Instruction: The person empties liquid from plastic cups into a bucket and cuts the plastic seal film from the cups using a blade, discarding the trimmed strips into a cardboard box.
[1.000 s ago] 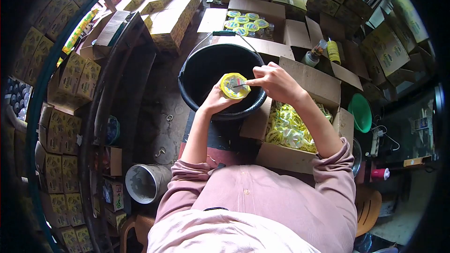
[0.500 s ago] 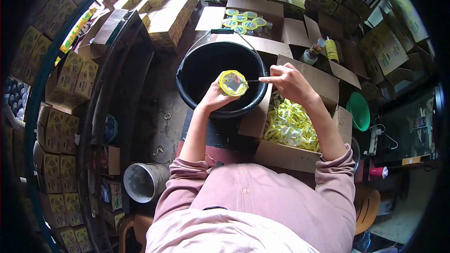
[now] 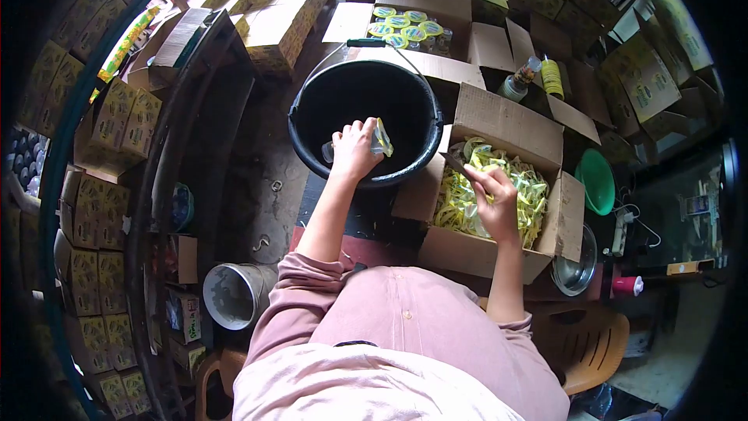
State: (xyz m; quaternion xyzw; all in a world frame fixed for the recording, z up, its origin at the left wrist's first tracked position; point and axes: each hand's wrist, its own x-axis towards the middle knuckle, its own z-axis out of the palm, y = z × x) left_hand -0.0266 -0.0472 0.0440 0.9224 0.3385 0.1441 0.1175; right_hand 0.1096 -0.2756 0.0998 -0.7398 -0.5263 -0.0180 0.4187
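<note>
My left hand (image 3: 357, 151) is wrapped round a clear plastic cup (image 3: 380, 139) with yellow film at its mouth. It holds the cup tipped on its side over the black bucket (image 3: 439, 126); what is inside the cup is hidden by the fingers. My right hand (image 3: 495, 199) grips a small knife (image 3: 454, 163), its dark blade pointing up and left. This hand is above an open carton (image 3: 506, 129) filled with yellow and clear film scraps (image 3: 532, 191).
Behind the bucket, an open carton (image 3: 467, 76) holds several yellow-lidded cups (image 3: 397, 27). To the right are a stack of yellow lids (image 3: 552, 79), a green basin (image 3: 597, 183) and a metal bowl (image 3: 574, 269). A grey bucket (image 3: 234, 296) stands lower left.
My left hand has turned the cup from mouth-up onto its side, over the bucket. My right hand has drawn the knife away from the cup's lid, down over the carton of scraps.
</note>
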